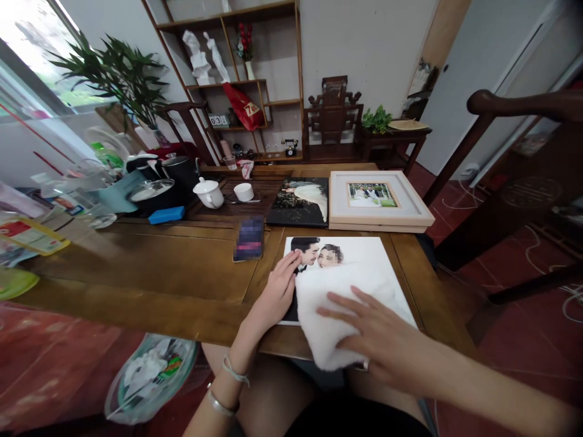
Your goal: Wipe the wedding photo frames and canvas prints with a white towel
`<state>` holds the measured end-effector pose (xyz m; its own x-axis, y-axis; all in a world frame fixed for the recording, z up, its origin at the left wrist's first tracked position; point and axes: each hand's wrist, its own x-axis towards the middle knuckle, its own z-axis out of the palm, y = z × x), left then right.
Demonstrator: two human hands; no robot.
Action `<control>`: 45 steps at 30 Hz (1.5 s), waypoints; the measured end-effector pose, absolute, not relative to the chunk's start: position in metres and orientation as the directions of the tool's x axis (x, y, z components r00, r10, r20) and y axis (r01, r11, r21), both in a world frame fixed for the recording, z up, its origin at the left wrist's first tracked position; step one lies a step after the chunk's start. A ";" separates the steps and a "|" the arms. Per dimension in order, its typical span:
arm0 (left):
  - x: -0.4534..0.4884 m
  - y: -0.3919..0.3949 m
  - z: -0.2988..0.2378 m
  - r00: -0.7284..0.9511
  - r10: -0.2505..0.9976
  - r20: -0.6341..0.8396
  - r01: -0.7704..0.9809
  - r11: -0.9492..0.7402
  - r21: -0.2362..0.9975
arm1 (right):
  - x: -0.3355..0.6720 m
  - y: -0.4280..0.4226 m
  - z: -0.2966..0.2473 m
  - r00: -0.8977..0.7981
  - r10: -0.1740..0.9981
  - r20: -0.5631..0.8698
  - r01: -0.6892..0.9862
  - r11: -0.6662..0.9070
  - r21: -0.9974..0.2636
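A large wedding photo print [364, 255] lies flat near the front edge of the wooden table [150, 273]. A white fluffy cloth [323, 309] rests on the print. My right hand [364, 331] lies flat on the cloth with its fingers spread, pressing it onto the print. My left hand [276, 291] rests with fingers stretched out on the print's left edge, holding it down. A phone [249, 238] lies just left of the print.
Behind the print lie a dark photo print [300, 202] and a white framed photo [378, 200]. A tea tray with white cups [243, 192], pots and a blue sponge [166, 214] fills the left back. A wooden chair [514, 176] stands right; a bin [150, 376] stands below left.
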<state>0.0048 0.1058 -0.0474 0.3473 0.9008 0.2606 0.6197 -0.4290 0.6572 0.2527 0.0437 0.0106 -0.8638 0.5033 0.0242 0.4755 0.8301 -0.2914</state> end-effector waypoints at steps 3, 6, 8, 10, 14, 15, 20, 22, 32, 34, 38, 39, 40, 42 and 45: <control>0.005 0.105 -0.049 0.340 0.896 0.287 0.608 -0.442 0.660 | 0.268 0.081 0.013 -0.787 0.614 0.054 0.581 0.769 -0.267; 0.005 0.105 -0.050 0.335 0.897 0.288 0.603 -0.439 0.667 | 0.268 0.117 0.010 -0.665 0.741 0.094 0.720 0.669 -0.184; 0.005 0.105 -0.051 0.334 0.898 0.288 0.605 -0.438 0.664 | 0.256 0.127 0.007 -0.628 0.772 0.102 0.760 0.636 -0.137; 0.005 0.106 -0.051 0.336 0.895 0.295 0.610 -0.445 0.656 | 0.240 0.119 0.004 -0.642 0.760 0.100 0.753 0.650 -0.102; 0.004 0.106 -0.048 0.350 0.896 0.273 0.618 -0.439 0.652 | 0.217 0.063 -0.001 -0.764 0.642 0.058 0.632 0.764 -0.129; 0.004 0.105 -0.047 0.351 0.900 0.257 0.621 -0.429 0.656 | 0.217 0.047 -0.001 -0.788 0.614 0.049 0.602 0.784 -0.155; 0.003 0.105 -0.047 0.355 0.904 0.239 0.617 -0.418 0.667 | 0.245 0.017 0.002 -0.813 0.582 0.022 0.563 0.796 -0.222; 0.003 0.105 -0.049 0.362 0.894 0.265 0.606 -0.441 0.662 | 0.261 0.036 0.005 -0.754 0.656 0.020 0.645 0.746 -0.164; 0.001 0.107 -0.054 0.340 0.895 0.289 0.581 -0.441 0.684 | 0.204 0.071 0.007 -0.649 0.758 0.066 0.759 0.638 0.130; 0.000 0.108 -0.053 0.361 0.883 0.301 0.563 -0.464 0.684 | 0.182 0.047 0.003 -0.717 0.691 0.094 0.697 0.705 0.134; -0.001 0.107 -0.049 0.371 0.883 0.289 0.577 -0.463 0.673 | 0.177 0.015 -0.005 -0.799 0.580 0.156 0.597 0.797 0.093; 0.000 0.106 -0.049 0.365 0.889 0.275 0.593 -0.450 0.668 | 0.183 0.015 -0.006 -0.807 0.570 0.152 0.583 0.810 0.059; 0.001 0.106 -0.048 0.362 0.895 0.260 0.609 -0.438 0.661 | 0.191 0.020 -0.007 -0.810 0.569 0.144 0.577 0.816 0.022; 0.002 0.106 -0.048 0.355 0.902 0.244 0.634 -0.424 0.646 | 0.208 0.038 -0.005 -0.802 0.583 0.127 0.582 0.812 -0.049; 0.004 0.106 -0.049 0.357 0.896 0.265 0.648 -0.442 0.621 | 0.224 0.081 0.004 -0.761 0.635 0.128 0.620 0.772 -0.144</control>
<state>0.0040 0.1059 -0.0485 0.3569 0.8958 0.2648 0.6475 -0.4416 0.6210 0.2238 0.0808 0.0044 -0.7614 0.6355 0.1281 0.6197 0.7716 -0.1436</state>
